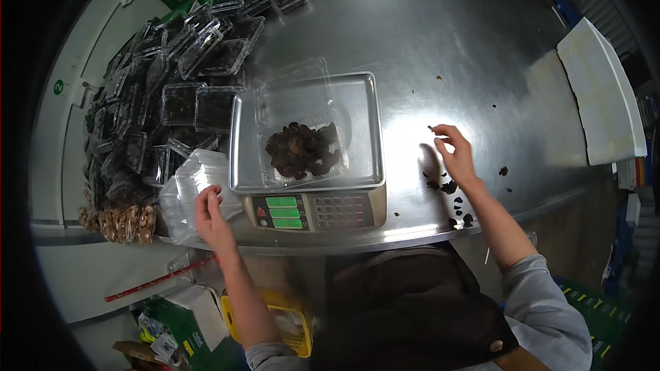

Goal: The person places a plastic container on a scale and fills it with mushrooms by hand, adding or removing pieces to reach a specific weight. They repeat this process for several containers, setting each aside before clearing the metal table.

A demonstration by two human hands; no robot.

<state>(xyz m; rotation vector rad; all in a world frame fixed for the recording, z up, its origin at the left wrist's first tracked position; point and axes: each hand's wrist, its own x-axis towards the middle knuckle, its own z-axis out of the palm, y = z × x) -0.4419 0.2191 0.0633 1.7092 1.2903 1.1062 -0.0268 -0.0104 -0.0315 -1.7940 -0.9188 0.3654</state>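
Observation:
An open clear plastic punnet (328,113) sits on the scale's metal pan (361,158). Dark brown, frilly mushrooms (302,151), which look like wood ear, fill its base, while the lid is folded back. To the right of the scale, my right hand (456,158) is above the steel table, thumb and finger pinching a small dark mushroom piece (431,128). Loose dark scraps (448,187) lie below that hand. My left hand (213,216) is beside a stack of nested clear plastic punnets (192,189), its fingers loosely bent and slightly apart, with nothing visible in them.
Below the pan, the scale's display (283,211) glows green. Closed punnets of dark contents (179,106) are heaped along the left side, with brown mushrooms (127,223) near the front corner. A white foam box (598,96) stands at the right edge. A yellow basket (299,330) is beneath the table.

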